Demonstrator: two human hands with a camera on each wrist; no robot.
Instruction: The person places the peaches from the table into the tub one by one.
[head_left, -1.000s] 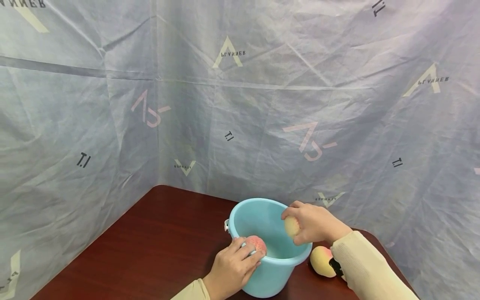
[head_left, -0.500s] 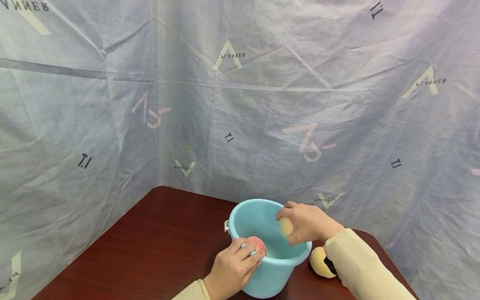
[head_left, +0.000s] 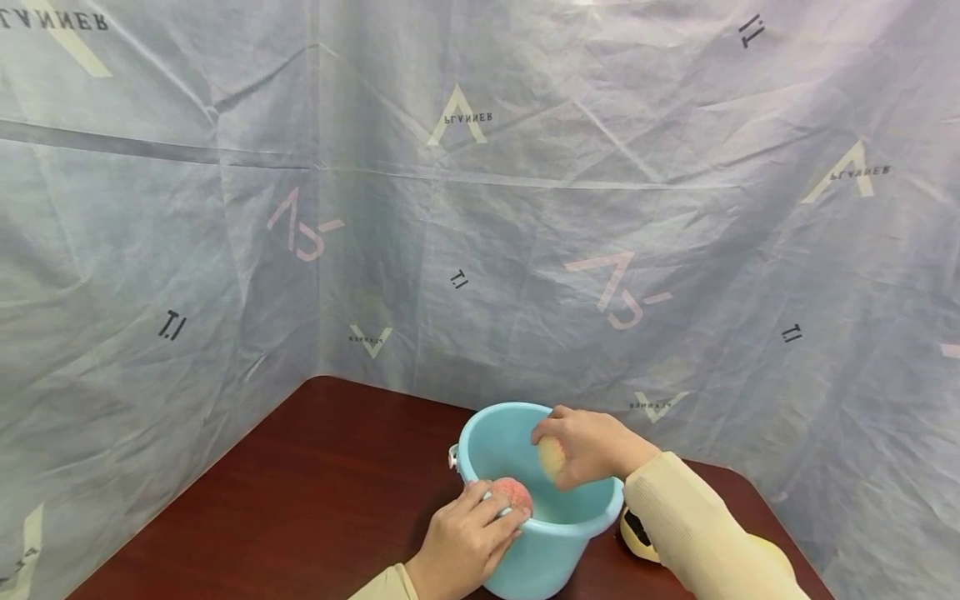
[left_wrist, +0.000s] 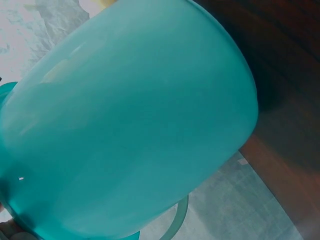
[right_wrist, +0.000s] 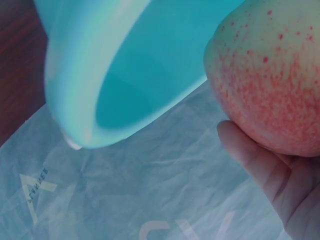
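A light blue bucket (head_left: pixel 536 567) stands upright on the table. At its near left rim my left hand (head_left: pixel 461 533) holds a reddish peach (head_left: pixel 513 494), its fingers lying over the rim and the fruit. Above the bucket's mouth, on the right side, my right hand (head_left: pixel 588 446) grips a pale yellow peach (head_left: pixel 551 457). The right wrist view shows that peach (right_wrist: pixel 270 85) large, yellow-green with red speckles, a finger pressed along its underside. In the left wrist view the bucket's outer wall (left_wrist: pixel 130 115) fills most of the picture and hides nearly all of the left hand.
To the right of the bucket a yellow peach (head_left: pixel 637 546) lies on the table, partly hidden by a black wrist device. Another yellow fruit (head_left: pixel 772 554) shows past the right sleeve. The dark red table (head_left: pixel 300 500) meets grey printed cloth (head_left: pixel 480 217) behind.
My right hand has moved left with its peach, farther over the bucket's mouth. The right sleeve has shifted, showing a fruit beyond it. My left hand stays at the rim.
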